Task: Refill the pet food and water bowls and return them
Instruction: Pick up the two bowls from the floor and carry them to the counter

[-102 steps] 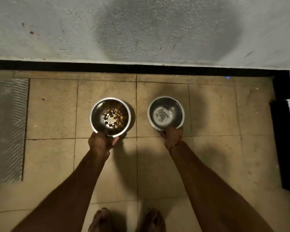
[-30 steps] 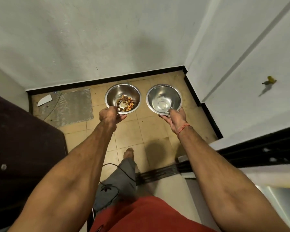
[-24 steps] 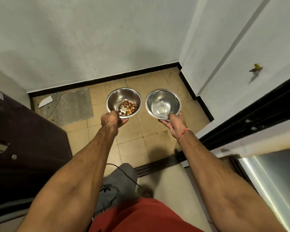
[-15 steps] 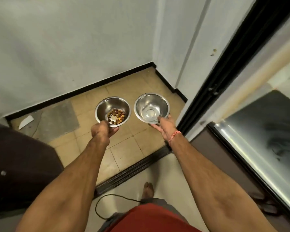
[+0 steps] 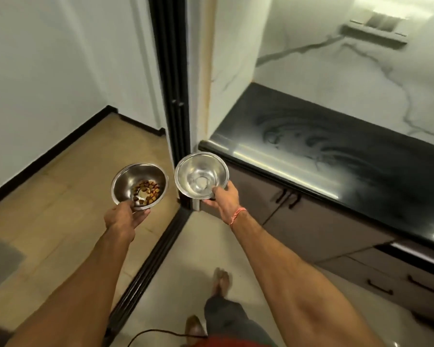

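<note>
At doorway threshold, beside dark counter (image 5: 336, 151): two steel bowls held in air, side by side, not touching. Left hand (image 5: 122, 217) pinches near rim of food bowl (image 5: 138, 187), thumb inside, fingers beneath; few kibble pieces at bottom. Right hand (image 5: 224, 199) grips near rim of water bowl (image 5: 201, 175) likewise; bowl looks empty. Each bowl extends away from its grip. Likely light, rigid, smooth, slippery; rim best hold. Tilt would spill kibble.

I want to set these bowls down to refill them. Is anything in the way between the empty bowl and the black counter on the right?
Nothing visible. The empty bowl, held by the right hand, is already beside the near corner of the black counter, whose visible top is bare.
</note>
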